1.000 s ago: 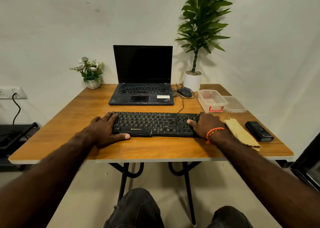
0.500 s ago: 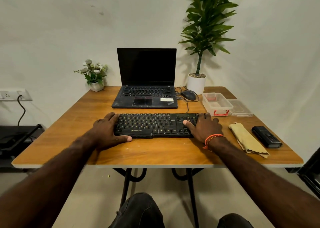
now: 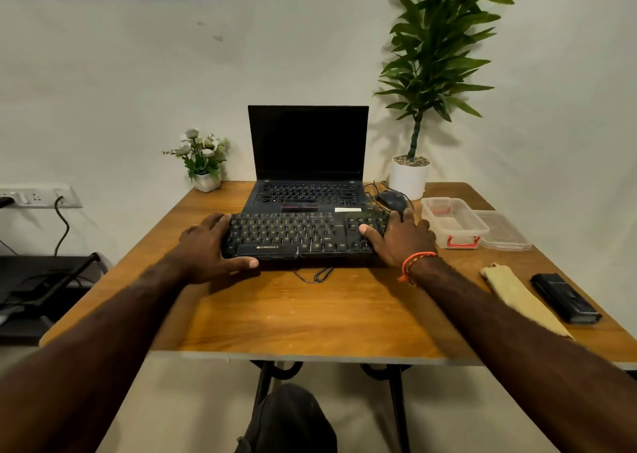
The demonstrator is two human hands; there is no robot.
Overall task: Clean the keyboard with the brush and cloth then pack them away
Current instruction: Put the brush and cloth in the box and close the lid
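Left hand (image 3: 206,245): set at the left end of the keyboard, fingers curled over the far edge and thumb stretched along the near edge; the end is clasped, not pinched.
Keyboard (image 3: 303,235): black, held at both ends on the table (image 3: 310,314), its far edge just before the open laptop (image 3: 306,163). A loop of its cable (image 3: 315,275) shows under the near edge, so a slight lift is judged, though a true gap cannot be told from this angle.
Right hand (image 3: 401,237): laid over the number-pad end, thumb pressed on the keys, fingers wrapped past the right edge; nothing else is held.
Container (image 3: 455,221): clear, red-latched, open, just beside the right hand, its lid (image 3: 503,233) next to it; judged the place for packing away.
Cloth (image 3: 520,297): yellow, folded long, untouched at the right of the table.
Brush (image 3: 565,302): a black flat case beside the cloth, taken to be the brush.
Step in hand: positioning of the keyboard is judged; both ends should be moved evenly, slack kept in the cable, and the laptop and mouse (image 3: 391,200) not knocked.
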